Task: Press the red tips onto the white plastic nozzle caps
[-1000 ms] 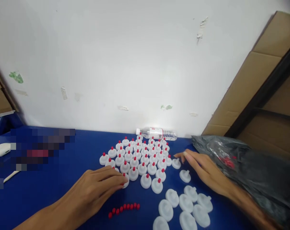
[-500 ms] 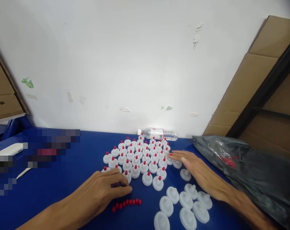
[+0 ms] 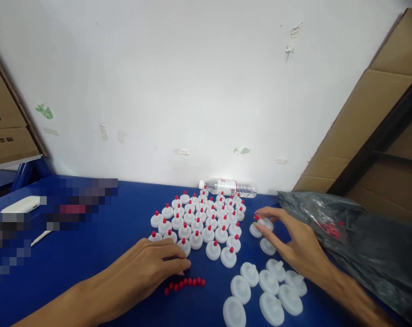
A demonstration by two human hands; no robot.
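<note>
My right hand [image 3: 296, 240] pinches a white round nozzle lid [image 3: 267, 222] by its red tip, thumb and fingers closed around it. Another white lid [image 3: 255, 230] lies under the fingers, and a further bare lid [image 3: 267, 246] is just in front. My left hand [image 3: 154, 261] hovers with curled fingers beside a row of small red caps [image 3: 185, 282]. Whatever its fingertips may hold is mostly hidden; a speck of red shows there. Left of my right hand stand many white lids with red caps [image 3: 213, 250]. Nearer me are several lids without caps [image 3: 240, 289].
A clear plastic bottle [image 3: 226, 186] lies against the wall [image 3: 192, 91]. A dark plastic bag [image 3: 362, 245] with red pieces sits at the right, below cardboard [image 3: 359, 109]. A white device [image 3: 22, 204] rests on the blue table [image 3: 100, 227] at the left.
My right hand has shifted right, away from the capped group, and its flat fingers have closed on a lid's red tip. My left hand stays nearly in place. The view has tilted slightly.
</note>
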